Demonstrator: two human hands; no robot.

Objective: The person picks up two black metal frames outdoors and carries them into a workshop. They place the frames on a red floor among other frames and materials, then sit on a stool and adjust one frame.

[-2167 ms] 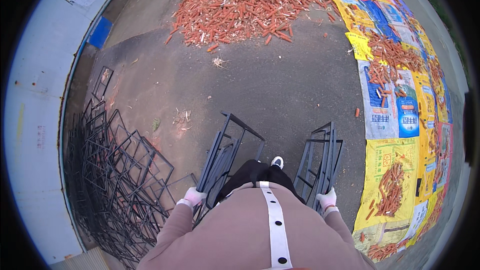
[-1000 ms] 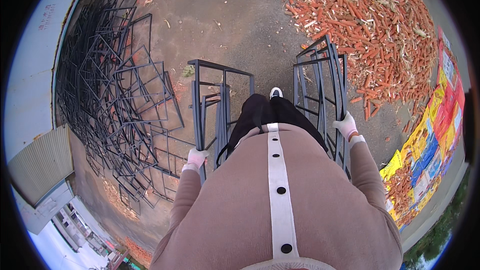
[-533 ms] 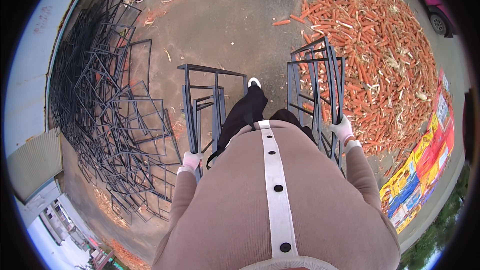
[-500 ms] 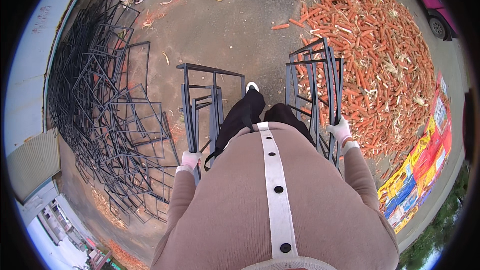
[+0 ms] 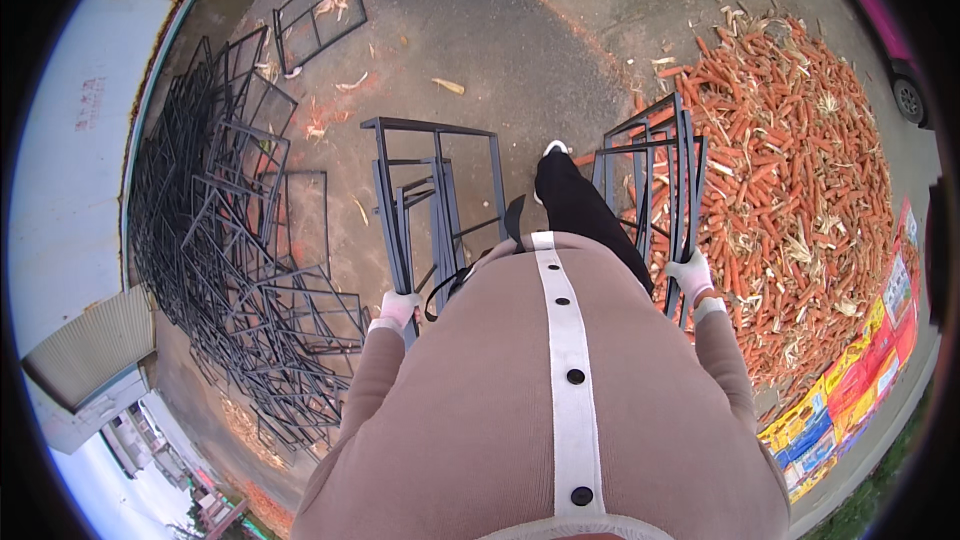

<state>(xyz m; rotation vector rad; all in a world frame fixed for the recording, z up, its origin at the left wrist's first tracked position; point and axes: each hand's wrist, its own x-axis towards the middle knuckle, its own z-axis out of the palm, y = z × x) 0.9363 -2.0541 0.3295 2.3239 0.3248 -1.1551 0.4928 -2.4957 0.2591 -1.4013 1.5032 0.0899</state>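
My left hand [image 5: 400, 308], in a white and pink glove, is closed round a bundle of dark metal frames [image 5: 390, 215] hanging at my left side. A similar bundle of rectangular metal frames [image 5: 684, 170] hangs at my right, gripped by my gloved right hand [image 5: 690, 275]. Both bundles stick out ahead of me, their bars overlapping. The fingertips of both hands are partly hidden. A black trouser leg [image 5: 580, 195] with a white shoe reaches forward between the bundles.
A large tangled heap of dark metal frames [image 5: 180, 220] lies left, beside a pale wall [image 5: 70, 140]. One frame [image 5: 279, 40] lies apart ahead. To the right spreads a pile of orange corn cobs [image 5: 790, 190], with colourful sacks [image 5: 840, 380] near it and a pink vehicle [image 5: 870, 0] beyond.
I have stepped forward: the right leg is now in front instead of the left. The ground, heap and cob pile have slid lower in view. Both hands still hold their frames.
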